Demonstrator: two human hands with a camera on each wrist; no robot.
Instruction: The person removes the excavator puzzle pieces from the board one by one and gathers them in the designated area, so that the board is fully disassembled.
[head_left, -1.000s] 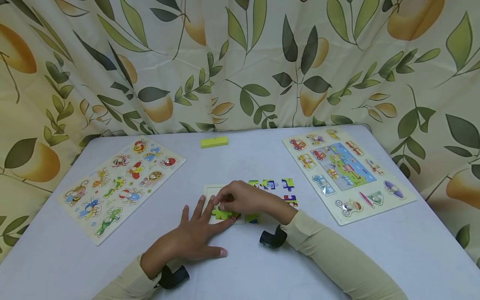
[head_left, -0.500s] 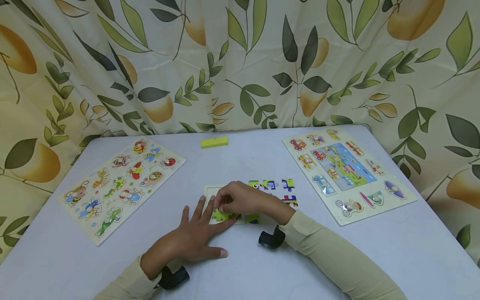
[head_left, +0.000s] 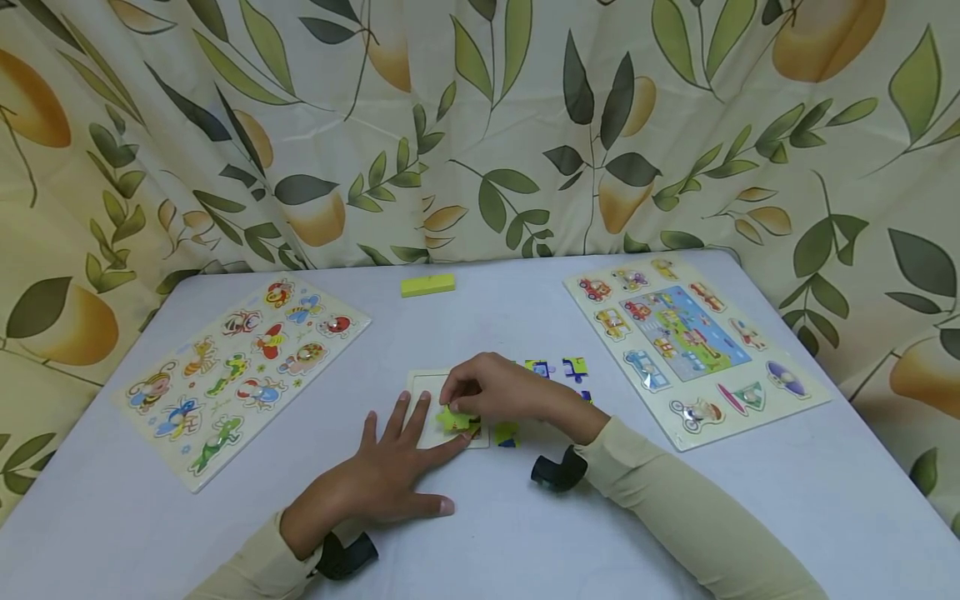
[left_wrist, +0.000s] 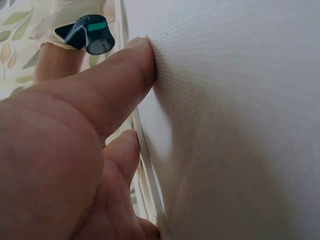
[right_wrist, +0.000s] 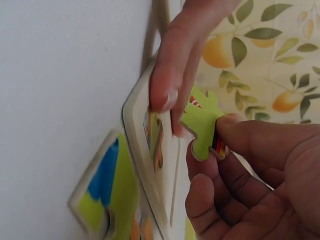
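Between thumb and fingers, my right hand (head_left: 498, 390) pinches a green jigsaw piece (right_wrist: 202, 117), tilted up off the cream puzzle tray (head_left: 424, 382). My left hand (head_left: 390, 477) lies spread out, its fingers on the tray's left and near edges and its thumb on the tablecloth. In the right wrist view another jigsaw piece (right_wrist: 154, 135) sits in the tray, partly under a left fingertip. Just right of the tray lies a loose green and blue piece (head_left: 506, 434). The left wrist view shows mostly the left thumb (left_wrist: 120, 80) against white cloth.
Several loose jigsaw pieces (head_left: 575, 369) lie right of the tray, partly behind the right forearm. An insect puzzle board (head_left: 247, 367) is at left and a vehicle puzzle board (head_left: 693, 350) at right. A yellow block (head_left: 428, 286) stands near the back edge, before a leaf-patterned curtain (head_left: 480, 125).
My right hand has shifted slightly right, and the green jigsaw piece has come up from the tray with it, tilting. The left hand has stayed put.
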